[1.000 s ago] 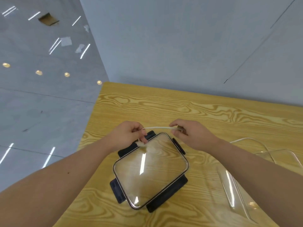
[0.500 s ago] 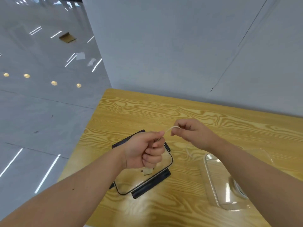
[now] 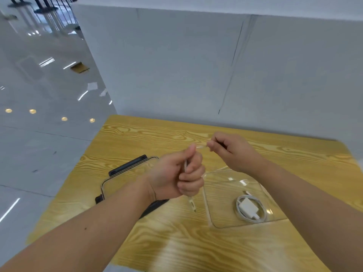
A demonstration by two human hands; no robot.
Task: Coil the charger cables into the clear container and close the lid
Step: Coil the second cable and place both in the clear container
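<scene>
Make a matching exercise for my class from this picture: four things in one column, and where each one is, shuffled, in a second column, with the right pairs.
Things
1. thin white charger cable
2. coiled white cable with a white plug block
3. clear lid with black clip latches
4. clear plastic container

Places
A. lying flat on the yellow wood-grain table, partly hidden behind the left forearm
B. stretched between the left hand and right hand
C. open on the table, below the right forearm
D. lying inside the container

Pairs: 1-B, 2-D, 3-A, 4-C
</scene>
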